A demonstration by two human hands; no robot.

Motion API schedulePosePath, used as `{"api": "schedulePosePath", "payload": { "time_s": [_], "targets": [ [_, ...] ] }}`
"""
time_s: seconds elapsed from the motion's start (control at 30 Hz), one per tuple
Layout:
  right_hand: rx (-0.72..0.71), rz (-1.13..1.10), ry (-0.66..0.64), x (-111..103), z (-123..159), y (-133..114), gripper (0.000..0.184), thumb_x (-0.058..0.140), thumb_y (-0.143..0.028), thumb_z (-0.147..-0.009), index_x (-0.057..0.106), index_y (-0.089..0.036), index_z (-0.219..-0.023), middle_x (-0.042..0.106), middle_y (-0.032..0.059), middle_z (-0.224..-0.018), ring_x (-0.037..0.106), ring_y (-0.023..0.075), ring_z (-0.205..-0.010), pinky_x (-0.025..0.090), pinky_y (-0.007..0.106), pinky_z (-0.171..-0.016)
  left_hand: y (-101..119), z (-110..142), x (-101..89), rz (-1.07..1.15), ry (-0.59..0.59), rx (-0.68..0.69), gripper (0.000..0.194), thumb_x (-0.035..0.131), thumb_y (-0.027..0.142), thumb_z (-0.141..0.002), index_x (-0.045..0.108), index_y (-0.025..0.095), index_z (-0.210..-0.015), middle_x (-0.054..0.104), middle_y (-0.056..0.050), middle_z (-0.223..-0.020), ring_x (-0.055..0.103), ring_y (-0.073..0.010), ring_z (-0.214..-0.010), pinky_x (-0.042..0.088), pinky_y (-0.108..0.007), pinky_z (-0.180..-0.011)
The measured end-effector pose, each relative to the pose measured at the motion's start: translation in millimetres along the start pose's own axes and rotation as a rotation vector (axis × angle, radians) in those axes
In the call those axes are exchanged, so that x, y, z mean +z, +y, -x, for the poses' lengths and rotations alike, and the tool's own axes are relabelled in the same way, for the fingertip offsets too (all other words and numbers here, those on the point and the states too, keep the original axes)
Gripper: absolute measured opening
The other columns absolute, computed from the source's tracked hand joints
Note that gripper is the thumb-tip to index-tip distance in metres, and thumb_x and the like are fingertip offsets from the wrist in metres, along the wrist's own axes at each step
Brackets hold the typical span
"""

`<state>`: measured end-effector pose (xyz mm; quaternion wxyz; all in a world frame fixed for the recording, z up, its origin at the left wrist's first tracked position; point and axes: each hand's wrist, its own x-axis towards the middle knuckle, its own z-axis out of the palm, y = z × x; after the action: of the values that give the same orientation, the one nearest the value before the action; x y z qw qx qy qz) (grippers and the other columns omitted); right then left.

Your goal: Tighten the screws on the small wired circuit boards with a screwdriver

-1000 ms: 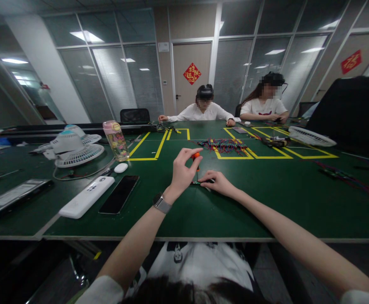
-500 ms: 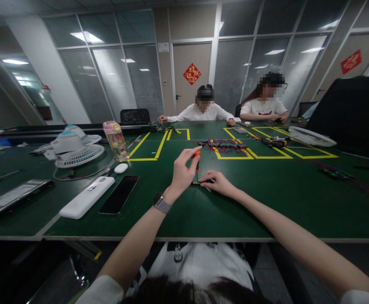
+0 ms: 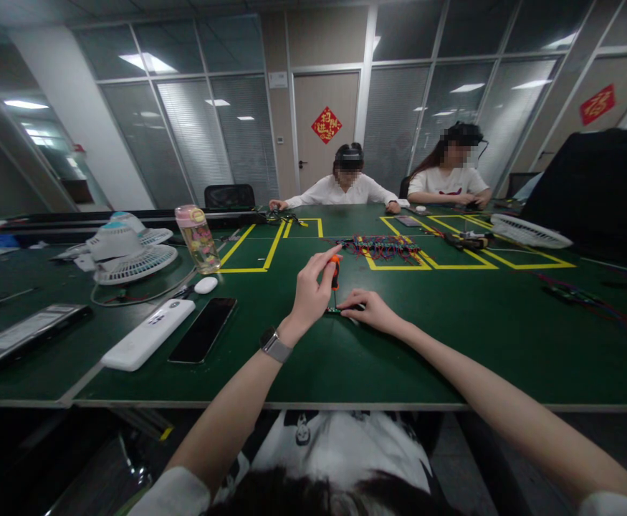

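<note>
Rolled back slightly since the earlier frame with the thumb of the left hand (image 3: pixel 310 287), baring more of the handle of the orange-and-black screwdriver (image 3: pixel 336 274). Now gripping that handle between left thumb and fingers, shaft upright, tip down at the small green circuit board (image 3: pixel 333 311). Pinching the board's right end with the fingertips of the right hand (image 3: pixel 372 312), low over the green table (image 3: pixel 292 376). Wearing a watch (image 3: pixel 276 347) on the left wrist.

Just left of that forearm, see a dark phone (image 3: pixel 203 331) lying flat, then a white device (image 3: pixel 149 337) beside it, with a small white case (image 3: pixel 206 286) beyond. Farther off, find a pink-lidded bottle (image 3: pixel 198 240) upright near white fans (image 3: pixel 130 254). Beyond the hands, see a cluster of wired boards (image 3: pixel 383 248) across yellow tape (image 3: pixel 399 268). Across the table, notice two seated people in white tops: one person (image 3: pixel 348 188) ahead, another person (image 3: pixel 450 179) to the right.
</note>
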<state>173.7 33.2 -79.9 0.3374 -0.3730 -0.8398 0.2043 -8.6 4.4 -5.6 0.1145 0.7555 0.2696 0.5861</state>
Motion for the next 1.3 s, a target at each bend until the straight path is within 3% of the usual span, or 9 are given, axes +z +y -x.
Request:
{"api": "schedulePosePath", "payload": {
  "time_s": [0.17,0.43,0.67,0.9,1.17,1.3],
  "targets": [
    [-0.003,-0.006,0.007,0.0,0.2,0.0,0.017,0.068,-0.028,-0.078,0.075,-0.020,-0.092,0.066,0.0052,-0.078,0.060,0.0179,-0.075,0.047,0.031,-0.075,0.4,0.4,0.6,-0.076,0.082,0.003,0.016,0.060,0.027,-0.086,0.067,0.022,-0.099,0.057,-0.002,-0.089,0.056,-0.0130,-0.080,0.046,-0.026,-0.078],
    [-0.006,-0.005,0.009,0.4,0.4,-0.3,0.017,0.068,-0.026,-0.078,0.075,-0.019,-0.092,0.067,0.0056,-0.080,0.060,0.0179,-0.075,0.047,0.031,-0.076,1.8,-0.2,-0.4,0.027,-0.019,0.005,0.032,0.038,0.023,-0.096,0.054,0.023,-0.124,0.059,-0.007,-0.117,0.055,-0.0163,-0.109,0.042,-0.031,-0.096],
    [-0.009,0.011,0.004,-0.2,0.2,-0.5,0.017,0.068,-0.024,-0.078,0.075,-0.019,-0.093,0.067,0.0055,-0.080,0.060,0.0181,-0.077,0.047,0.031,-0.077,2.7,-0.4,-0.8,-0.092,0.082,-0.012,0.017,0.057,0.026,-0.087,0.066,0.021,-0.100,0.061,-0.003,-0.091,0.058,-0.0145,-0.084,0.046,-0.027,-0.081],
    [-0.013,0.012,0.010,0.3,0.5,0.2,0.017,0.068,-0.023,-0.078,0.075,-0.019,-0.093,0.067,0.0055,-0.080,0.061,0.0177,-0.077,0.047,0.031,-0.076,1.5,-0.3,-0.9,-0.010,-0.002,0.012,0.032,0.039,0.022,-0.096,0.055,0.022,-0.123,0.061,-0.007,-0.113,0.056,-0.0160,-0.105,0.043,-0.030,-0.093],
    [-0.014,0.010,0.004,0.5,0.4,1.9,0.017,0.068,-0.025,-0.078,0.075,-0.019,-0.093,0.067,0.0056,-0.080,0.061,0.0184,-0.078,0.046,0.031,-0.077,1.1,-0.3,0.5,-0.108,0.111,0.014,0.015,0.062,0.026,-0.084,0.068,0.021,-0.097,0.056,-0.002,-0.086,0.055,-0.0131,-0.080,0.045,-0.026,-0.078],
    [-0.016,0.008,0.008,0.6,0.3,1.1,0.017,0.067,-0.025,-0.079,0.075,-0.020,-0.092,0.067,0.0052,-0.080,0.060,0.0179,-0.077,0.046,0.031,-0.076,1.7,-0.2,-0.8,-0.074,0.046,0.015,0.025,0.047,0.024,-0.093,0.063,0.023,-0.112,0.057,-0.004,-0.097,0.056,-0.0144,-0.092,0.044,-0.027,-0.085]
  ]
}}
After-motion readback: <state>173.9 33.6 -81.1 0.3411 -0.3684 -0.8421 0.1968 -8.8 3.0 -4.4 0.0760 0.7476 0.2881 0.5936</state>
